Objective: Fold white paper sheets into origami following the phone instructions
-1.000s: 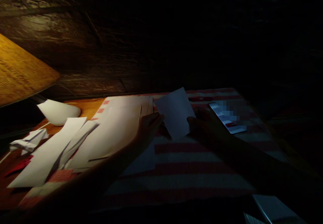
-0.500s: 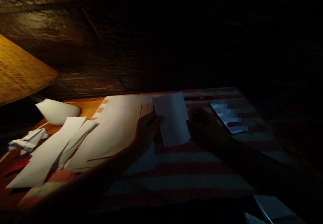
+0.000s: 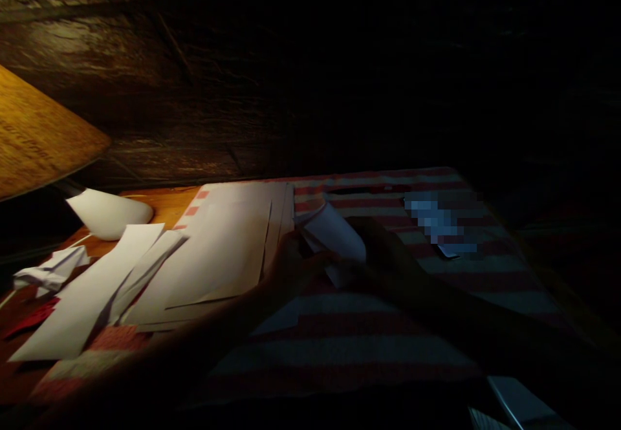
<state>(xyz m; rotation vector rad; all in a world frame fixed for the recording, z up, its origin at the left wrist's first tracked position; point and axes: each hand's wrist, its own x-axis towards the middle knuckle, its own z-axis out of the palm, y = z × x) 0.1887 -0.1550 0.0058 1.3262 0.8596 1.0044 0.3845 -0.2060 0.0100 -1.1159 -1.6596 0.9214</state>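
Observation:
A small sheet of white paper (image 3: 339,236), bent over on itself, is held between my two hands above a red-and-white striped cloth (image 3: 369,346). My left hand (image 3: 303,258) is closed on the paper's left and lower side, its thumb across the front. Around the right edge my right hand (image 3: 376,252) is closed too, though its fingers are mostly lost in shadow. Larger white sheets (image 3: 228,236) lie flat just left of my hands.
A lamp with a yellow-brown shade (image 3: 43,136) and white base (image 3: 114,213) stands at left. Near it lie loose paper strips (image 3: 104,294), crumpled paper (image 3: 53,271) and a red scrap (image 3: 33,319). A lit phone (image 3: 436,226), partly pixelated, rests at right. Behind rises a dark wall (image 3: 204,94).
The small paper was nearly flat and upright; now it is bent over and tilted. My hands have come closer together, the right one moving left and my left thumb lower.

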